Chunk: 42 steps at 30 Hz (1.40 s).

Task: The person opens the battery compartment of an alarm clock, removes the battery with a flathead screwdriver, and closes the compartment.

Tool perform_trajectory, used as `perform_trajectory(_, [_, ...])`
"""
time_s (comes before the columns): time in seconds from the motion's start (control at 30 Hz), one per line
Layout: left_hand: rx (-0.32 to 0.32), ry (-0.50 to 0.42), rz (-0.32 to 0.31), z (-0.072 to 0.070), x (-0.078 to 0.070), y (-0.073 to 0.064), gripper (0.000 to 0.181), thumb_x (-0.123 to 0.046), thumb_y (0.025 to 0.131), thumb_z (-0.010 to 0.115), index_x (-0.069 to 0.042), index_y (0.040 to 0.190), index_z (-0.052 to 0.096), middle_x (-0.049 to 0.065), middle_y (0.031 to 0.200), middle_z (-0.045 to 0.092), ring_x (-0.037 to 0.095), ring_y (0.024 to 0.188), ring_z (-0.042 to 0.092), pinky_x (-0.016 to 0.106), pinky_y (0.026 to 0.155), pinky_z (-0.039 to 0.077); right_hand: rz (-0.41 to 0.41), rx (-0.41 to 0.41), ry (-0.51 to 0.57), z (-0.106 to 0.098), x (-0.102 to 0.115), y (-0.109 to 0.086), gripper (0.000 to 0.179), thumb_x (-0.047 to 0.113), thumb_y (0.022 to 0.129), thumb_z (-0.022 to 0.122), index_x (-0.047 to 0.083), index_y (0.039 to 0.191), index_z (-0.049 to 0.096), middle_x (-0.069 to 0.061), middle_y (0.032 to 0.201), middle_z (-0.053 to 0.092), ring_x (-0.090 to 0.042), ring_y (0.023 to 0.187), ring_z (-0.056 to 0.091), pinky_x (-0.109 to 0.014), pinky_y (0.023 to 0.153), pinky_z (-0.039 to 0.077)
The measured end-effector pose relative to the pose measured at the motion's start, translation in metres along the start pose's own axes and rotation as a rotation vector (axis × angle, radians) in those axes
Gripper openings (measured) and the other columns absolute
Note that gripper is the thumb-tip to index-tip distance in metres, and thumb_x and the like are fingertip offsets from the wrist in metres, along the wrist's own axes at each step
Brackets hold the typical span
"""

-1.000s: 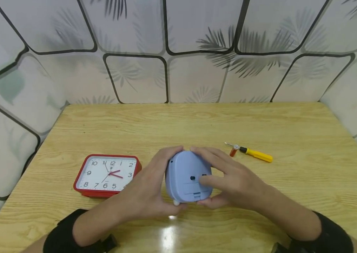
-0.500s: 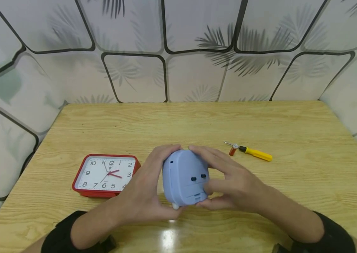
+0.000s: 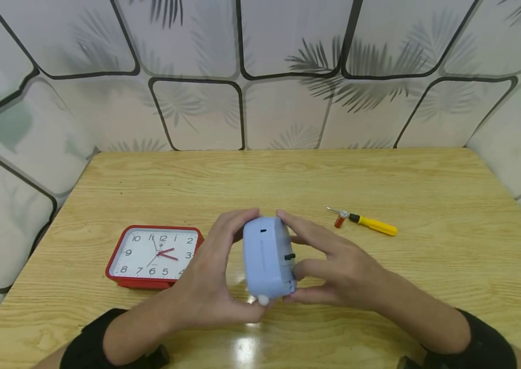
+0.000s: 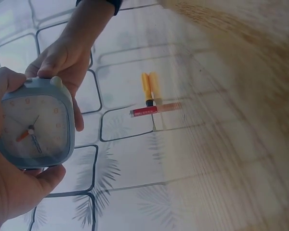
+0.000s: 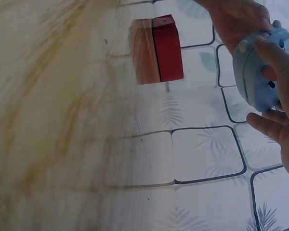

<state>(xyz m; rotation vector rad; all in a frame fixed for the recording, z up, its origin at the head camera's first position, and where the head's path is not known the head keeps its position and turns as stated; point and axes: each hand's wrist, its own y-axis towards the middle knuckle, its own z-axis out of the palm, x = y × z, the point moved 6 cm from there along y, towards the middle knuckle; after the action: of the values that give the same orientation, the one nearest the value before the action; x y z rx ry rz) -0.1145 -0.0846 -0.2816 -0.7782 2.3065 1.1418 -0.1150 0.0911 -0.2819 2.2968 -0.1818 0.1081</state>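
Both hands hold a light blue alarm clock [image 3: 262, 259] above the table, its side turned toward the head camera. Two dark knobs stick out from its back, on the right. My left hand [image 3: 207, 277] grips the clock with fingers at the top and thumb below, by a white foot. My right hand [image 3: 343, 266] holds the other side, its index finger at the top edge, its thumb at the bottom and another finger against the back. In the left wrist view the white dial [image 4: 36, 125] faces the camera; the right wrist view shows part of the back.
A red rectangular clock [image 3: 154, 253] lies face up on the wooden table [image 3: 223, 184], close to my left forearm. Beyond my right hand lie a yellow-handled screwdriver [image 3: 375, 224] and a red battery [image 3: 339, 221], touching or nearly so. A patterned wall covering [image 3: 283, 113] stands behind the table.
The blue alarm clock has turned so that its back, earlier facing the head camera, now points right and its side shows. The right hand's finger on the back has shifted with it.
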Motion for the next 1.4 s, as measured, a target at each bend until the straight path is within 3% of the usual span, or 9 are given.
perform_trajectory(0.27, [-0.021, 0.028, 0.018, -0.001, -0.002, 0.001, 0.109, -0.015, 0.056, 0.087, 0.0, 0.149, 0.032, 0.01, 0.139, 0.046, 0.023, 0.125, 0.05, 0.035, 0.106, 0.046, 0.013, -0.005, -0.019, 0.001, -0.001, -0.001, 0.024, 0.033, 0.089, 0.076, 0.011, 0.084, 0.068, -0.027, 0.151, 0.042, -0.036, 0.132, 0.052, -0.037, 0.086, 0.058])
perform_trajectory(0.63, [-0.018, 0.147, 0.037, -0.003, 0.0, 0.002, 0.107, -0.028, 0.054, 0.09, -0.003, 0.146, 0.042, 0.011, 0.14, 0.048, 0.021, 0.123, 0.052, 0.034, 0.104, 0.046, 0.024, -0.012, -0.022, 0.002, -0.002, 0.001, 0.028, 0.035, 0.09, 0.074, 0.008, 0.099, 0.073, -0.026, 0.136, 0.057, -0.035, 0.122, 0.058, -0.036, 0.1, 0.052])
perform_trajectory(0.87, [-0.038, 0.212, 0.056, -0.008, 0.006, 0.002, 0.107, -0.025, 0.053, 0.09, -0.002, 0.147, 0.045, 0.013, 0.139, 0.049, 0.023, 0.122, 0.051, 0.036, 0.096, 0.051, 0.051, -0.01, -0.063, 0.001, -0.006, -0.002, 0.029, 0.039, 0.092, 0.072, 0.01, 0.091, 0.073, -0.024, 0.14, 0.056, -0.034, 0.117, 0.061, -0.036, 0.101, 0.051])
perform_trajectory(1.13, [-0.083, 0.321, 0.041, -0.034, 0.021, 0.009, 0.107, -0.022, 0.055, 0.089, -0.005, 0.15, 0.043, 0.017, 0.139, 0.047, 0.029, 0.122, 0.047, 0.043, 0.086, 0.054, 0.071, -0.015, -0.081, -0.001, -0.006, -0.001, 0.026, 0.032, 0.096, 0.067, 0.011, 0.081, 0.067, -0.021, 0.136, 0.059, -0.032, 0.111, 0.064, -0.033, 0.081, 0.058])
perform_trajectory(1.4, [-0.086, 0.479, -0.074, -0.071, 0.051, 0.015, 0.099, -0.027, 0.06, 0.087, -0.004, 0.147, 0.045, 0.02, 0.138, 0.048, 0.035, 0.124, 0.044, 0.053, 0.086, 0.055, 0.067, -0.005, -0.123, -0.002, -0.006, -0.001, 0.024, 0.03, 0.098, 0.063, 0.012, 0.084, 0.068, -0.017, 0.13, 0.064, -0.028, 0.109, 0.066, -0.033, 0.097, 0.053])
